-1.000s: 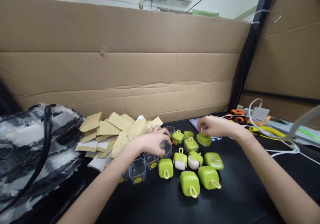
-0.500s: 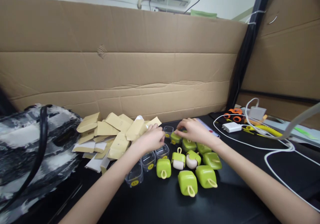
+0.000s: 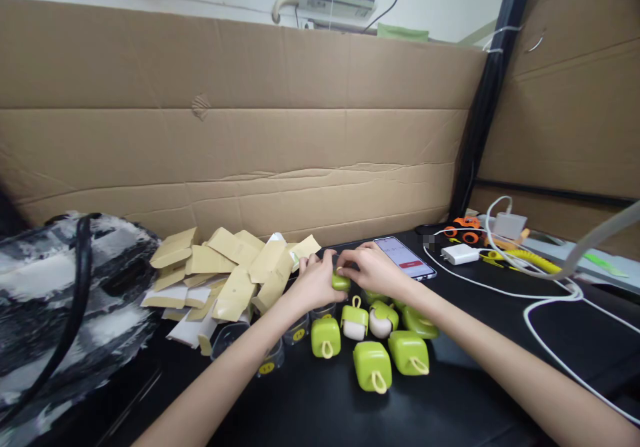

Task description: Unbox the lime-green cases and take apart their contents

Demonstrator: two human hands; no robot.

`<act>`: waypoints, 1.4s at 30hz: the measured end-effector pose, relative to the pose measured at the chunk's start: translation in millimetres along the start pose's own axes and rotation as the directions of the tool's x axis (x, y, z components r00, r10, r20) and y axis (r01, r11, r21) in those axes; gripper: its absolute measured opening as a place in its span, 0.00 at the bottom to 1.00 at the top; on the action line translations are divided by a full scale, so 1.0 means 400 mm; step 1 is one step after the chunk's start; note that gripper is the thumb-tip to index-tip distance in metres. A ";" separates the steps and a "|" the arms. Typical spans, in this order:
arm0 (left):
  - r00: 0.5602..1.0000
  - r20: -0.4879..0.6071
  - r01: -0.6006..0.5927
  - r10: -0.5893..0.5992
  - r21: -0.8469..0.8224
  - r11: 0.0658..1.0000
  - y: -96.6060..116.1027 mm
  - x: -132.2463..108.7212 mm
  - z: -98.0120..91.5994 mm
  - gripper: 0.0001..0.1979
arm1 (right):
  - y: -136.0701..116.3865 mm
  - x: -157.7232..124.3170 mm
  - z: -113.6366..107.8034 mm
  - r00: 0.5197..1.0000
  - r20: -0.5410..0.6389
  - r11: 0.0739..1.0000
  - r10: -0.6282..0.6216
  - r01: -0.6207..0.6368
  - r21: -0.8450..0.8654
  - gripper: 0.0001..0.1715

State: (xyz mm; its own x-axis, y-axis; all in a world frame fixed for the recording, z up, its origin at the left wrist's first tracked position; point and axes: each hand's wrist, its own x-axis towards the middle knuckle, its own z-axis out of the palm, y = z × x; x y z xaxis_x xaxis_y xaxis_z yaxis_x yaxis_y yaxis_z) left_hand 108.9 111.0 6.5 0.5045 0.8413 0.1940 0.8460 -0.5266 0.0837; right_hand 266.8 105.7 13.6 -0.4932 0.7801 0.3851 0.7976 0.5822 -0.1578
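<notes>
A small green case point(image 3: 341, 282) is between my two hands at the back of the group. My left hand point(image 3: 315, 282) is closed around its left side. The fingers of my right hand point(image 3: 369, 268) pinch at its top from the right. Nearer to me are several like cases with yellow loops, among them a green case point(image 3: 373, 366) at the front. Two cases show a white lower part, one being the half-white case point(image 3: 355, 320). Clear plastic boxes with yellow labels, such as the clear box point(image 3: 296, 330), stand beside and partly under my left forearm.
Flattened small cardboard boxes point(image 3: 235, 290) are heaped at the left, next to a black-and-white bag point(image 3: 107, 267). A phone point(image 3: 400, 255) lies behind my right hand. White cables, a white charger point(image 3: 460, 254) and orange scissors point(image 3: 463, 227) are at the right. A cardboard wall point(image 3: 280, 140) stands behind.
My left hand has moved right, from the clear boxes to the green case. My right hand has shifted slightly left with that case, now lifted between both hands. More of the phone shows.
</notes>
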 end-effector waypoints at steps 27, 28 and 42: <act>0.988 0.132 -0.084 0.078 0.039 0.996 -0.048 0.106 -0.044 0.13 | 0.129 -0.043 -0.124 0.914 0.401 0.993 0.064 -0.100 0.069 0.13; 0.991 0.104 -0.085 0.081 0.035 0.996 -0.044 0.102 -0.046 0.13 | 0.120 -0.045 -0.126 0.899 0.437 0.992 0.028 -0.078 0.097 0.12; 0.961 0.131 -0.227 0.244 -0.134 0.965 0.060 0.025 -0.070 0.20 | 0.102 -0.031 -0.086 0.925 0.379 0.994 0.030 -0.069 0.090 0.11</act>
State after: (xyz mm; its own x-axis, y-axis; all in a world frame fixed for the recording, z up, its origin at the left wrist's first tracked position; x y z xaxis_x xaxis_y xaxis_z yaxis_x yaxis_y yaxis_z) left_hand 129.4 103.4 38.0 0.7139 0.6958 0.0787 0.6786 -0.7151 0.1674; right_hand 317.5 112.0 33.9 -0.5642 0.8256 0.0064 0.7951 0.5453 -0.2654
